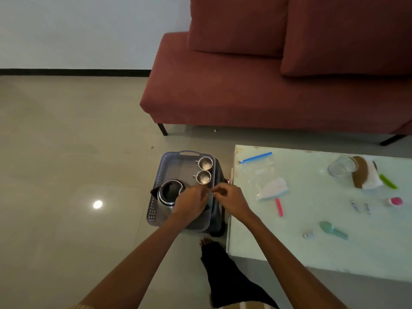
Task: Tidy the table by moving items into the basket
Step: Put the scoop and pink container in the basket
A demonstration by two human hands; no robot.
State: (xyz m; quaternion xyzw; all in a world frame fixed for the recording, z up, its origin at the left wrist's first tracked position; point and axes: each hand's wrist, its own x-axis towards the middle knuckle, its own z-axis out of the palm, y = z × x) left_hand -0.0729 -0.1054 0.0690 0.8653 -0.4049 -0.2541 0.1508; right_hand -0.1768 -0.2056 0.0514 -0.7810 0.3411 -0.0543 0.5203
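Both hands reach out over a grey-blue perforated basket (165,172) that sits on the floor just left of a pale glass-topped bench (312,241). The left hand (192,202) hovers over the near right part of the basket, fingers curled downward; its grip looks partly closed, but whether it holds anything cannot be told, since the fingertips are hidden behind the hand itself. The right hand (231,200) is just beside it, above the basket's right rim, with thumb and fingers pinched together toward the left hand; anything between them is too small and blurred to make out. Inside the basket, a steel kettle (168,192) with a dark open top stands at the near left, partly covered by the left hand, and two small steel cups (205,170) sit one behind the other along the far right side. A dark object under the basket's right edge is mostly hidden. On the bench, well apart from the basket, lie a clear zip bag (265,175) with a blue seal, a pink stick (279,207), a teal spoon (332,229), a glass jar (342,166) on its side, a green-handled tool (388,181), a pink-capped item (395,201) and small metal pieces that are hard to identify. A dark red sofa (267,85) fills the far side, cut off at the right.
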